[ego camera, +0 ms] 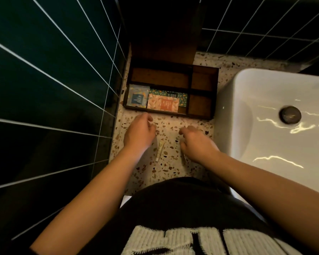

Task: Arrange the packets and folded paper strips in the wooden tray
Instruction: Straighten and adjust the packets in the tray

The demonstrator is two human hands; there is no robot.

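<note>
A dark wooden tray [203, 116] with several compartments sits at the back of the terrazzo counter. Its front left compartment holds a pale blue packet [138, 97], an orange packet [163, 104] and a green packet [180, 96] partly under the orange one. My left hand [139, 132] hovers just in front of the tray with its fingers curled; whether it holds anything is hidden. My right hand [197, 142] hovers over the counter, fingers bent down, nothing visible in it. A small pale tube-like strip [159, 150] lies between my hands. Another thin item [183, 157] lies under my right wrist.
A white sink basin [265, 126] with a dark drain [290, 114] fills the right side. Dark green tiled walls [44, 89] close in the left and back. A brown wooden panel [164, 43] stands behind the tray. The terrazzo counter [166, 170] is narrow.
</note>
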